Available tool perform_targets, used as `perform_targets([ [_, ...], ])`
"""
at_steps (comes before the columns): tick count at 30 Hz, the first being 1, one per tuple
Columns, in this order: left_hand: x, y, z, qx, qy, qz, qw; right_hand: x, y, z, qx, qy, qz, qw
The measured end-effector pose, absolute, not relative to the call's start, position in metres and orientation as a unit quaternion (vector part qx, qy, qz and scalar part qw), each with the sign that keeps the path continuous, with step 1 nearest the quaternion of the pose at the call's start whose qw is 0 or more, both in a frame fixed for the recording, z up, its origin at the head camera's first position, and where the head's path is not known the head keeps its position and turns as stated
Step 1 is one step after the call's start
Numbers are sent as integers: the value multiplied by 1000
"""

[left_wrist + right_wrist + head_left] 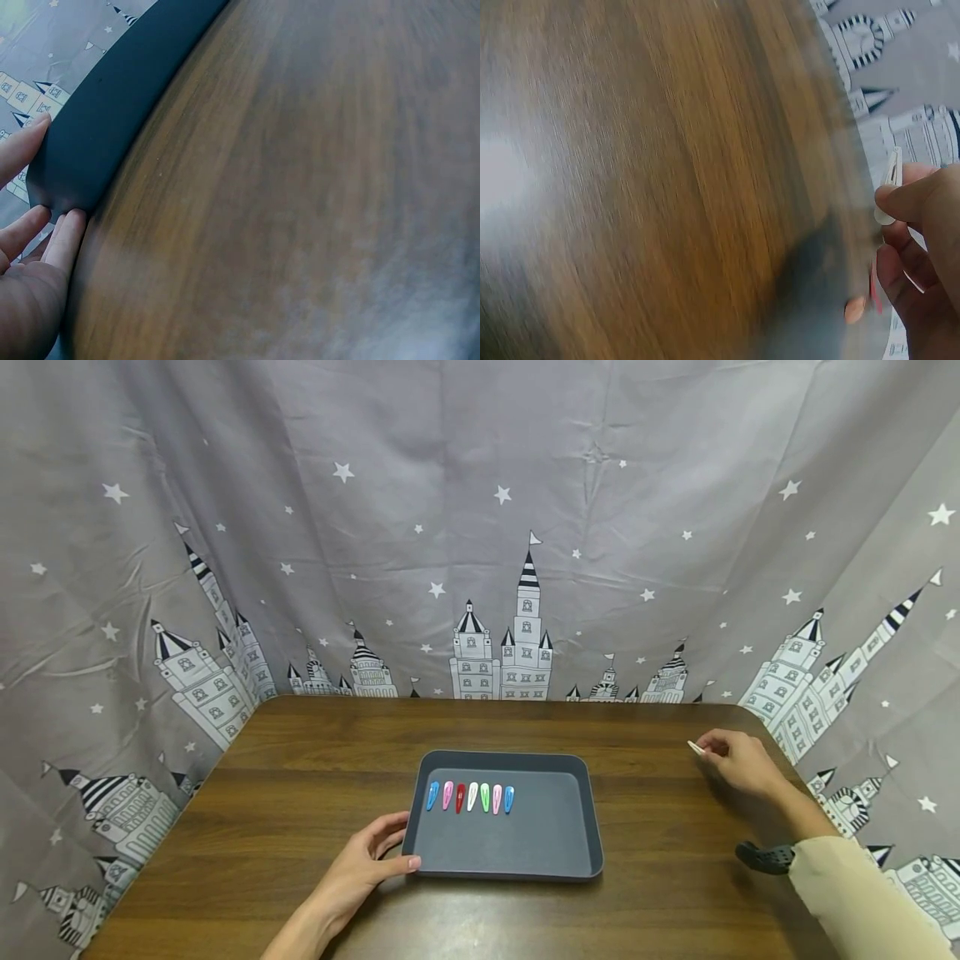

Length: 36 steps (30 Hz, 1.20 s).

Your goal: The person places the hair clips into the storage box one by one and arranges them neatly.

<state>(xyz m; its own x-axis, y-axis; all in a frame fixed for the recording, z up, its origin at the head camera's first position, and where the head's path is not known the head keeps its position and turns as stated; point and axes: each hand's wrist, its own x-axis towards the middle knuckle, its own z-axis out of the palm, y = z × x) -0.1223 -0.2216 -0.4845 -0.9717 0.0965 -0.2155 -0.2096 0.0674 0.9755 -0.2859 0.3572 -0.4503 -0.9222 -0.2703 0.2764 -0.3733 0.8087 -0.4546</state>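
My left hand [362,862] holds the near left corner of a dark grey tray [540,866], thumb at the front and fingers along the left side. In the left wrist view its fingertips meet the tray's outer wall [112,112]. Inside the tray lies a row of several snap hair clips, among them a red clip [460,798], a white clip [472,796] and a green clip [485,797]. Far to the right, my right hand [738,762] pinches a white hair clip [890,184] between thumb and fingers, above the table. A narrow red thing [874,286] shows beside its lower fingers; whether it is held, I cannot tell.
The brown wooden table [315,777] surrounds the tray. A grey curtain [480,460] printed with castles and stars hangs behind the table and along both sides. By the right sleeve [847,885] a black strap-like piece [765,857] sticks out.
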Motion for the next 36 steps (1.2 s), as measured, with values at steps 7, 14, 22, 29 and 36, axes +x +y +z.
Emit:
perform_targets([
  [7, -122, -222, -486, -39, 722, 681, 112, -290, 331, -446, 207, -933, 284, 79],
  [14, -122, -222, -486, -40, 721, 683, 112, -293, 310, -443, 233, -925, 291, 77],
  [22, -122, -222, -486, -42, 722, 682, 111, -294, 284, -439, 264, -915, 294, 77],
  [29, -121, -222, -485, -39, 723, 681, 110, -291, 260, -434, 291, -905, 305, 59],
  [36, -120, -222, -485, -31, 717, 687, 111, -292, 242, -432, 317, -895, 310, 50],
])
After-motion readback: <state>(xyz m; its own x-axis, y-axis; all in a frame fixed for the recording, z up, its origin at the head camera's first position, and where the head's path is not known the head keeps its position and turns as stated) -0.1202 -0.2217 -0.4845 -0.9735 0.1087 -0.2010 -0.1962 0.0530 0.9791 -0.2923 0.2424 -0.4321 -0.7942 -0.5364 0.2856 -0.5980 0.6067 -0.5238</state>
